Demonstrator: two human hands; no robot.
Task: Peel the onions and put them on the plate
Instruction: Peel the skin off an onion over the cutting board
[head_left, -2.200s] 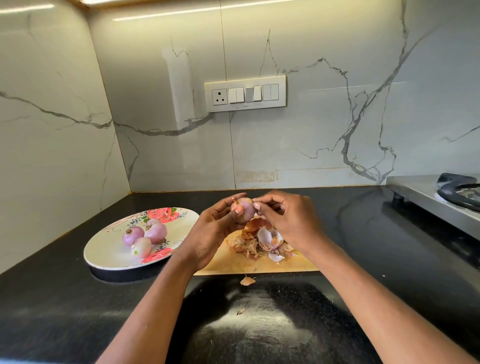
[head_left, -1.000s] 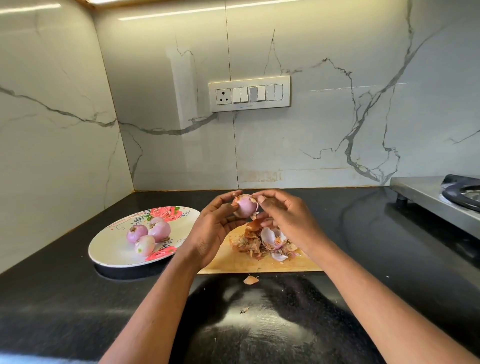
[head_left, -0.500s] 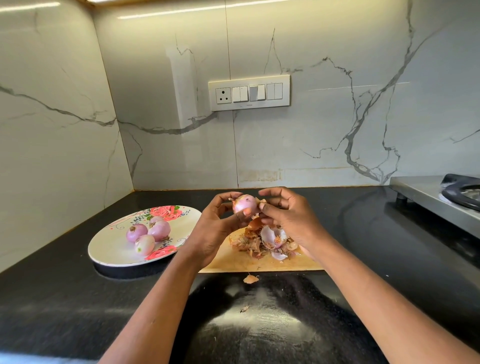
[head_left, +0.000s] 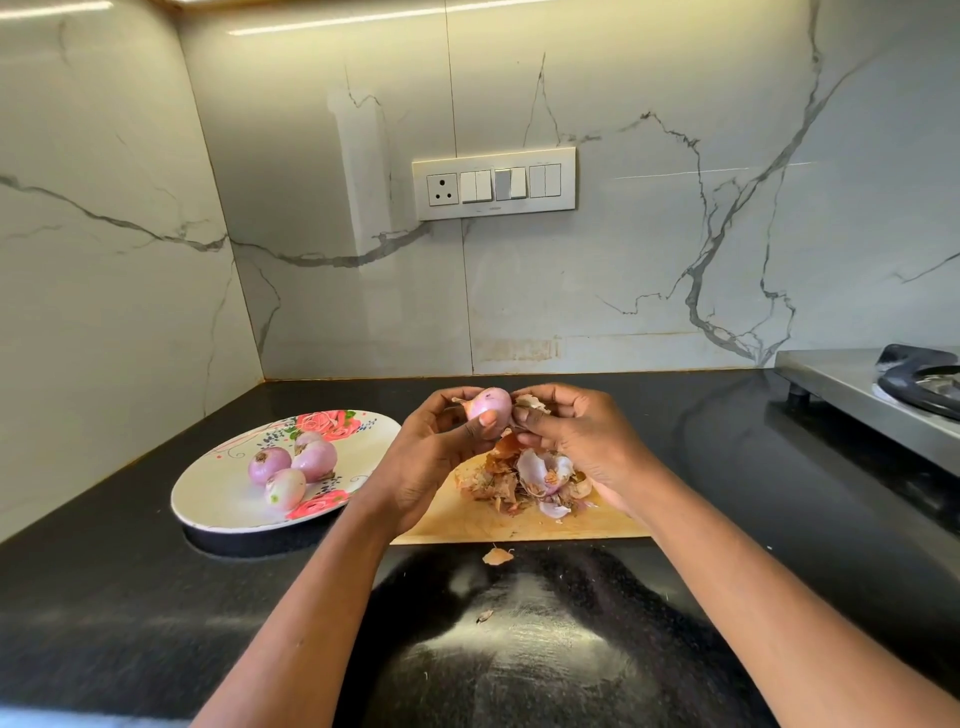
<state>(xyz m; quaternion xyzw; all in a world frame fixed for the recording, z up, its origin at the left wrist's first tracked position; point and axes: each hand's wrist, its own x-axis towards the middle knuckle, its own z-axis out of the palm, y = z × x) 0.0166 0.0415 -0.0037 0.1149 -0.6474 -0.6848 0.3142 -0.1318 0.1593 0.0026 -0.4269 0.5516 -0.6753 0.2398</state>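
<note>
Pink-skinned onion (head_left: 488, 404), one, held above the wooden cutting board (head_left: 519, 525) at frame centre. Left hand (head_left: 431, 457): fingers curled round it, thumb pressed on its near face. Right hand (head_left: 576, 436): fingertips pinching a dry flap of peel (head_left: 530, 401) at the onion's right side (peel nearly off, by the look of it). Heap of discarded skins (head_left: 524, 480) directly below. Plate (head_left: 218, 499), floral, on the black counter (head_left: 130, 597) at lower left of the onion, carrying three or four peeled onions (head_left: 291, 467). Plate lies on the left hand's side, so that hand is nearer for the transfer.
</note>
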